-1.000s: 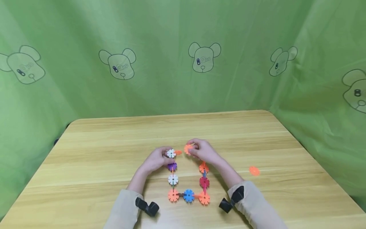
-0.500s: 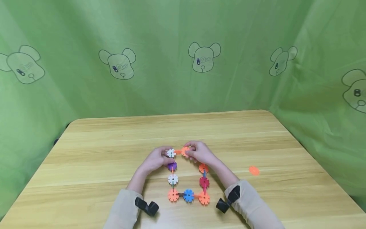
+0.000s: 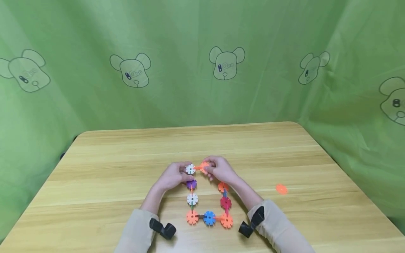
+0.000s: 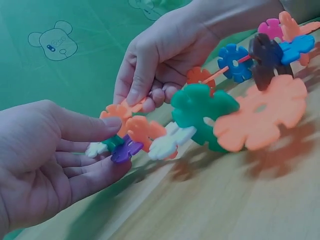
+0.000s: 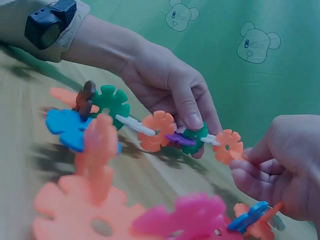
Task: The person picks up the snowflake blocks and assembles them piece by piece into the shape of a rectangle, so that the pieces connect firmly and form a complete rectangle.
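Observation:
A chain of slotted plastic snowflake discs, bent into a rough frame, lies in front of me in the head view. My left hand (image 3: 172,175) pinches its far left corner by a green disc (image 5: 192,137), between a purple disc (image 3: 191,184) and a white disc (image 3: 190,169). My right hand (image 3: 222,171) pinches an orange disc (image 3: 204,166) against an upright orange disc (image 5: 228,146) joined to the white one. The right side of the chain ends in an orange disc (image 3: 223,187) below my right hand, apart from the held piece. Fingers partly cover both held discs.
The chain's near side has an orange corner disc (image 3: 192,217), a blue disc (image 3: 209,218) and another orange corner disc (image 3: 226,220). A loose orange disc (image 3: 281,189) lies to the right on the wooden table (image 3: 110,154). Green curtains (image 3: 177,102) stand behind.
My right hand has moved left and slightly down, bringing its orange disc from apart to meeting the upright orange one. The chain's right end has shifted slightly left. My left hand has barely moved.

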{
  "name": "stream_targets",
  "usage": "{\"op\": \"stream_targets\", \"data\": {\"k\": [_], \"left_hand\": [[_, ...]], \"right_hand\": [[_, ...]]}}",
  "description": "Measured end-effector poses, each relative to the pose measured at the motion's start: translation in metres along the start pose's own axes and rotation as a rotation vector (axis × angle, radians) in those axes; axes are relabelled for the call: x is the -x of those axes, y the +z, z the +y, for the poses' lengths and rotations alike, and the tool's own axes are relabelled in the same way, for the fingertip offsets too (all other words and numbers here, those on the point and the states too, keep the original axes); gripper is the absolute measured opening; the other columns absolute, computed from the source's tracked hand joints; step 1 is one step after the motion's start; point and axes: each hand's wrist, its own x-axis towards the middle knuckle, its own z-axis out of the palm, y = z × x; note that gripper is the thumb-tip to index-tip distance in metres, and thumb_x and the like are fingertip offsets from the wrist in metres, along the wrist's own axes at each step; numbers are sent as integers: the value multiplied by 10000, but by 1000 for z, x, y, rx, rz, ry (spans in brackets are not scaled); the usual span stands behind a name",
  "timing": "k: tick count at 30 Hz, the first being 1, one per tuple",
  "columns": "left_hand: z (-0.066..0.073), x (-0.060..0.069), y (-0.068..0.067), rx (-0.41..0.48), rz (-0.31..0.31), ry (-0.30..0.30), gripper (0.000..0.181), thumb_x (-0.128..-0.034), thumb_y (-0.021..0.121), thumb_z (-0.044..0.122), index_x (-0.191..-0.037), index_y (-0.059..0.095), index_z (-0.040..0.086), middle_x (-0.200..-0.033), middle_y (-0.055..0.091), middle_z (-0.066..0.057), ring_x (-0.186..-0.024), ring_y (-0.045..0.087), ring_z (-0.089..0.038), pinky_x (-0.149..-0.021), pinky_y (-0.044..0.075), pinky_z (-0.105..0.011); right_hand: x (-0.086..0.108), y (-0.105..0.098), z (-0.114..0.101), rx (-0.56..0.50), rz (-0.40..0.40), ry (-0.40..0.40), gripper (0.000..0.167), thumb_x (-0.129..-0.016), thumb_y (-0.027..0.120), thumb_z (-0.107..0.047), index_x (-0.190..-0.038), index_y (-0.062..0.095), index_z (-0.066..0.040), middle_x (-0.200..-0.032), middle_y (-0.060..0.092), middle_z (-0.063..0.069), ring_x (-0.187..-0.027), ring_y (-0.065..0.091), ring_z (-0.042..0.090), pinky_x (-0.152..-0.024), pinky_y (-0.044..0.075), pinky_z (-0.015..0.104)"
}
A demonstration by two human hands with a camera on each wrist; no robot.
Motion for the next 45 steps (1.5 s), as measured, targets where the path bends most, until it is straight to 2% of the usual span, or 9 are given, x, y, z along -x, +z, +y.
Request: {"op": "stream_targets", "data": {"k": [4, 8, 13, 17, 26, 33, 37, 40, 45], "left_hand": [[1, -1, 1, 3, 3, -5, 640, -773, 724, 130, -1331, 453, -31, -809, 618, -46, -683, 582, -161, -652, 482, -298], [4, -1, 3, -9, 34, -9, 602, -786, 720, 169, -1313, 484, 1, -871, 606, -67, -741, 568, -183, -664, 473, -321], [5, -1, 7, -32, 93, 13, 448, -835, 677, 227, -1233, 561, 57, -1101, 598, -104, -969, 560, -241, -853, 447, -419], [6, -3, 12, -23, 122, 45, 393, -827, 678, 175, -1199, 598, 80, -1207, 576, -135, -1099, 524, -295, -953, 380, -478], [9, -5, 21, -13, 175, 77, 368, -785, 703, 99, -1146, 639, 58, -1134, 619, -145, -1013, 570, -286, -905, 425, -459], [11, -6, 23, -13, 163, 85, 399, -770, 706, 71, -1164, 644, 79, -1132, 632, -109, -1024, 569, -267, -901, 430, -449], [10, -7, 23, -24, 169, 101, 387, -781, 708, 80, -1162, 646, 76, -1173, 618, -113, -1087, 554, -275, -930, 420, -443], [9, -6, 22, -36, 175, 108, 375, -789, 704, 87, -1159, 647, 70, -1168, 619, -118, -1078, 557, -277, -923, 423, -446], [7, -4, 20, -25, 180, 69, 386, -796, 706, 119, -1176, 640, 94, -1166, 618, -119, -783, 581, -190, -780, 473, -370]], "right_hand": [[0, -2, 0, -33, -13, -6, 313, -872, 559, 34, -1181, 534, 75, -734, 611, 121, -566, 569, 166, -550, 520, 292], [1, -4, -1, -53, -23, -4, 322, -879, 557, 29, -1195, 524, 80, -741, 614, 122, -576, 572, 166, -552, 521, 285], [2, -4, -4, -47, -47, -21, 348, -883, 555, 21, -1223, 506, 80, -768, 635, 141, -588, 581, 176, -562, 527, 297], [2, -3, -4, -58, -49, -20, 307, -877, 560, 24, -1174, 502, 73, -768, 639, 149, -586, 578, 182, -552, 518, 284], [2, -1, -4, -93, -46, -29, 206, -886, 557, 20, -1071, 472, 50, -723, 631, 123, -545, 558, 156, -502, 499, 262], [2, 0, -5, -81, -63, -43, 212, -877, 574, 15, -1054, 466, 56, -722, 632, 135, -551, 565, 173, -505, 506, 286], [2, -3, -6, -32, -51, -54, 219, -872, 601, -27, -1055, 512, 54, -767, 636, 152, -599, 588, 211, -557, 521, 318], [4, -9, -6, 29, -8, -53, 230, -880, 613, -89, -1067, 558, 32, -825, 630, 150, -660, 603, 230, -616, 525, 330], [16, -29, -4, 79, 56, -81, 248, -892, 607, -122, -1079, 578, 38, -863, 624, 154, -697, 601, 231, -668, 520, 346]]}}
